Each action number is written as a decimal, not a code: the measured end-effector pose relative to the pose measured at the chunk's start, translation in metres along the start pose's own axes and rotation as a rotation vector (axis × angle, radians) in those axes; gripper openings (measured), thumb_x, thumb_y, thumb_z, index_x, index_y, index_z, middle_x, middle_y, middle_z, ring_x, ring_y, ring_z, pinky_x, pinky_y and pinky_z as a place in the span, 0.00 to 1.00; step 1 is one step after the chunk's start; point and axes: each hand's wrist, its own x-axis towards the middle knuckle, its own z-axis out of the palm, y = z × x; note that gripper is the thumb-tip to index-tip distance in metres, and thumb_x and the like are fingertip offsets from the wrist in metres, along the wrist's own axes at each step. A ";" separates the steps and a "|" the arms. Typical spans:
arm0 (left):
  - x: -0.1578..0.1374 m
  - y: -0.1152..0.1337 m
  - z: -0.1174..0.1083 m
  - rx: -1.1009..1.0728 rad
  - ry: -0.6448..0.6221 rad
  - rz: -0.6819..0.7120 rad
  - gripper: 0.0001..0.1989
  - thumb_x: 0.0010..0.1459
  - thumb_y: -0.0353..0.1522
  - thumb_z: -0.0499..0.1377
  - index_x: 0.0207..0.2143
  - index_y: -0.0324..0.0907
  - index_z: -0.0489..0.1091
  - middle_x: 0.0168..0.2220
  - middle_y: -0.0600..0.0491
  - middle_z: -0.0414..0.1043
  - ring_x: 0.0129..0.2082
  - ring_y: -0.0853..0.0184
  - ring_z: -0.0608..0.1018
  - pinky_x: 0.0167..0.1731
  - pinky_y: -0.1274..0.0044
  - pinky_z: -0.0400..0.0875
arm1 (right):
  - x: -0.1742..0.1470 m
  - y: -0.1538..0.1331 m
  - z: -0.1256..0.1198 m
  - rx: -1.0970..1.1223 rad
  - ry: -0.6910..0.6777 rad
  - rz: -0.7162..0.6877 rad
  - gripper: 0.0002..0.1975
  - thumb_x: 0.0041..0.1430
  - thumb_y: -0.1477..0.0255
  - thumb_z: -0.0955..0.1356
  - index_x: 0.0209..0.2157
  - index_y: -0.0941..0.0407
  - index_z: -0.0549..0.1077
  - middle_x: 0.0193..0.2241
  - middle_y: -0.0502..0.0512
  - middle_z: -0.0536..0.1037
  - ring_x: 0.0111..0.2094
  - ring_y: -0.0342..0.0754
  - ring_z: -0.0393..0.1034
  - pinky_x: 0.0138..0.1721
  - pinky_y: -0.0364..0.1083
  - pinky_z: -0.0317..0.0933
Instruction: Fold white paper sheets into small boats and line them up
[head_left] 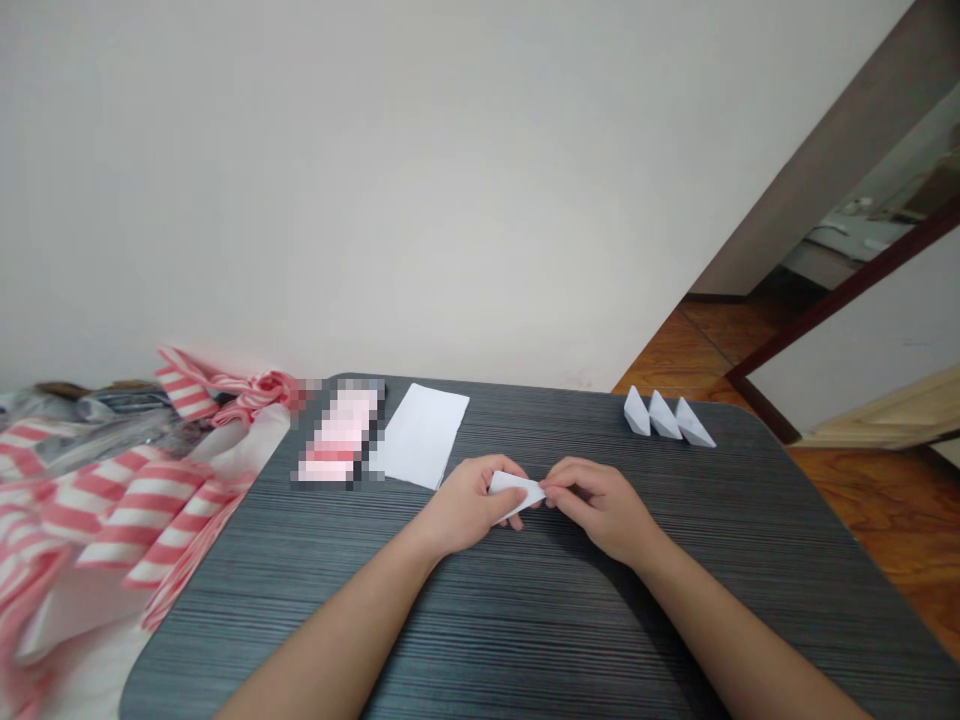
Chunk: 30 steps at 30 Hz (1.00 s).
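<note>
One folded paper (514, 480), between hands (461, 505) (606, 508), touching both

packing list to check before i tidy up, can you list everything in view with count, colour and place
folded paper piece: 1, white, between both hands
pointed folded paper shapes: 3, white, row at table's far right
paper sheets: count unclear, white, table's far left
pixelated oblong item: 1, pink and dark, left of the sheets
table: 1, dark grey, under the hands
striped cloth: count unclear, red and white, left of table
wall: white-grey, behind table
floor: brown, right of table
background items far right: too unclear to count
left hand: 1, bare, holding the piece
right hand: 1, bare, pinching its tip
</note>
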 end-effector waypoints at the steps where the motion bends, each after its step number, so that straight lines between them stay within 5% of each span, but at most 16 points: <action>1: 0.000 0.000 0.000 0.007 0.002 -0.001 0.08 0.54 0.32 0.56 0.36 0.37 0.67 0.24 0.51 0.73 0.23 0.70 0.75 0.24 0.80 0.66 | 0.000 0.000 0.001 -0.001 0.007 0.028 0.05 0.58 0.74 0.65 0.31 0.56 0.74 0.29 0.53 0.74 0.30 0.44 0.68 0.33 0.44 0.61; 10: 0.000 0.000 0.000 0.024 0.019 -0.032 0.10 0.54 0.34 0.56 0.37 0.37 0.67 0.23 0.51 0.73 0.22 0.71 0.74 0.22 0.82 0.64 | -0.003 0.006 0.009 0.169 0.000 0.248 0.06 0.57 0.73 0.65 0.38 0.56 0.69 0.29 0.52 0.73 0.30 0.44 0.68 0.32 0.43 0.62; 23: -0.001 0.001 0.003 0.131 0.053 -0.018 0.13 0.53 0.38 0.56 0.30 0.36 0.73 0.22 0.50 0.73 0.23 0.69 0.74 0.23 0.80 0.66 | -0.002 0.001 0.012 0.262 -0.080 0.299 0.09 0.55 0.72 0.67 0.39 0.58 0.69 0.26 0.50 0.73 0.26 0.41 0.66 0.28 0.41 0.60; 30: -0.001 0.000 0.003 0.152 0.066 -0.005 0.13 0.54 0.36 0.54 0.31 0.36 0.73 0.21 0.51 0.73 0.22 0.69 0.74 0.22 0.81 0.65 | 0.000 0.000 0.006 0.277 -0.127 0.470 0.16 0.62 0.65 0.59 0.34 0.60 0.72 0.18 0.50 0.73 0.14 0.38 0.58 0.16 0.38 0.52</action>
